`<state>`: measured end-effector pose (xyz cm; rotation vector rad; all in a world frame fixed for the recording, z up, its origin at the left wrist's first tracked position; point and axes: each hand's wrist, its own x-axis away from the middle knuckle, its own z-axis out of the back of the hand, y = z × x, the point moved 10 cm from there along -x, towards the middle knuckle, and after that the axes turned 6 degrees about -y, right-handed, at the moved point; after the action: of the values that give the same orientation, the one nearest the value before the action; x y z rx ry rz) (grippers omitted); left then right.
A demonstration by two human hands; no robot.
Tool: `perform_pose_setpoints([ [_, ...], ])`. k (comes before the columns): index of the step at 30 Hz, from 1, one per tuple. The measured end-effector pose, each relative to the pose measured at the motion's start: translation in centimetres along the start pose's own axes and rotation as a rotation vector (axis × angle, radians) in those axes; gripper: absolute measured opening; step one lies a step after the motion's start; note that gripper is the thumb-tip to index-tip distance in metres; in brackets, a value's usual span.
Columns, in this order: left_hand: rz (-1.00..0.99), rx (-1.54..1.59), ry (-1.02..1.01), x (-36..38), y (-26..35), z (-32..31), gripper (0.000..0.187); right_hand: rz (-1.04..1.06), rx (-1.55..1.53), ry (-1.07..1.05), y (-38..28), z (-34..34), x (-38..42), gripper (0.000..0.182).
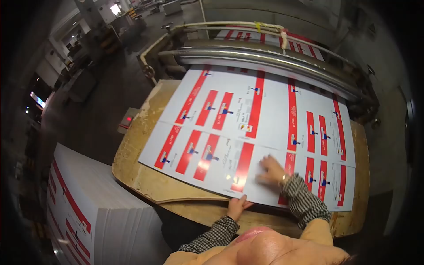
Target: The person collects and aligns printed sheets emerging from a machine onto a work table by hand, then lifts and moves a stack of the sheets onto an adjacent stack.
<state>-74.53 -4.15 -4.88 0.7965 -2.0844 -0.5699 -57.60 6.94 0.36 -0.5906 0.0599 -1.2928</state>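
A large white printed sheet [218, 176] with red bars and small blue figures lies across the near part of a worn wooden board. My left hand [238, 206] pinches its front edge near the middle. My right hand [270, 170], somewhat blurred, rests on the sheet with fingers spread. Another sheet [274, 110] of the same print lies beyond it, meeting it along a seam. The far end of that sheet passes beneath a metal roller [265, 62]. Both my sleeves are black-and-white checked.
The wooden feed board [176, 194] has a rounded front edge. A tall stack of printed sheets [119, 221] stands at the lower left. Pale pipes [221, 24] frame the roller machine, and more printed sheet shows behind it. A small box with a red light [129, 119] sits left of the board.
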Motion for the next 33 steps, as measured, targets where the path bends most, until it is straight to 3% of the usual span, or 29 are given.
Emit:
perform_pose_setpoints([
  [2,-0.004,0.06,0.001,0.4,1.1,-0.7,0.032,0.047,0.128,-0.236,-5.7,-2.2,3.8,0.11],
  [3,-0.02,0.082,-0.037,0.7,1.3,-0.8,0.031,0.064,0.144,-0.262,-9.8,-1.5,5.9,0.108],
  [5,-0.037,0.12,-0.119,0.3,0.2,-0.3,0.03,0.086,0.244,-0.153,-10.7,-2.3,7.1,0.104],
  [7,-0.075,0.057,-0.284,0.8,1.2,-1.4,0.031,0.14,0.1,-0.069,-10.0,-1.7,7.3,0.096],
  [10,-0.074,0.015,-0.182,1.2,1.2,-1.0,0.037,0.144,-0.003,-0.095,-5.3,-3.7,6.7,0.058],
  [11,-0.128,0.037,-0.114,1.3,1.6,-0.9,0.031,-0.014,-0.3,-0.09,-6.5,-0.7,7.6,0.046],
  [12,-0.047,-0.025,-0.086,-0.4,0.1,0.6,0.028,-0.029,-0.272,-0.044,-7.4,1.5,7.6,0.038],
  [13,-0.056,0.134,-0.14,0.0,0.7,-0.2,0.027,-0.012,-0.211,-0.063,-9.0,3.5,7.9,0.035],
  [15,-0.045,0.164,-0.102,0.1,0.5,-0.2,0.031,-0.009,-0.259,0.078,-10.1,6.0,8.9,0.035],
  [21,-0.063,0.158,-0.078,0.3,1.1,-0.5,0.033,0.097,-0.26,0.107,-8.7,1.2,9.2,0.037],
  [23,-0.057,0.07,0.027,0.3,1.4,0.0,0.032,0.007,-0.28,0.007,-7.3,-1.0,9.1,0.039],
  [29,-0.082,0.085,-0.087,0.3,1.5,-0.4,0.029,-0.101,-0.354,-0.062,-4.9,-0.3,6.8,0.044],
  [31,-0.066,0.108,-0.053,0.9,1.9,-1.0,0.031,-0.321,-0.204,0.033,-1.9,1.6,4.6,0.049],
  [33,-0.078,0.099,-0.077,0.5,1.5,-0.7,0.033,-0.309,-0.211,0.057,-1.4,1.1,3.7,0.06],
])
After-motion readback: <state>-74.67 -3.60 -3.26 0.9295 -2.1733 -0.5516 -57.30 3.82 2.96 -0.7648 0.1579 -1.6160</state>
